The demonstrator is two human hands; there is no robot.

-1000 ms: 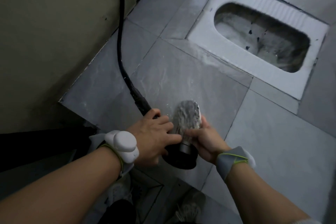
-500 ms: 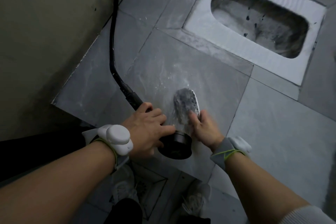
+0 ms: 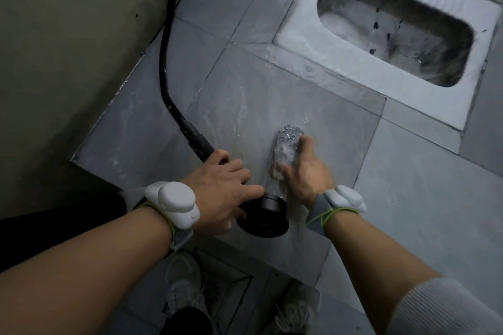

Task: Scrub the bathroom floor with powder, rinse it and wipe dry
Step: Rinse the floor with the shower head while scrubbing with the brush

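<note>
My left hand (image 3: 217,187) grips the handle of a black shower head (image 3: 262,215), whose black hose (image 3: 166,62) runs up along the wall. A jet of water (image 3: 285,144) shoots from the head forward onto the wet grey floor tile (image 3: 272,90). My right hand (image 3: 307,168) lies against the right side of the jet with loose, spread fingers, and it holds nothing. Pale streaks of water or powder show on the tile around the jet.
A white squat toilet pan (image 3: 299,43) is set into the floor at the far right. A beige wall (image 3: 68,49) closes the left side. The tiled platform ends in a step near my shoes (image 3: 185,288), beside a floor drain (image 3: 217,285).
My right hand slid forward along the jet and its fingers spread out. My left hand keeps its grip on the shower head.
</note>
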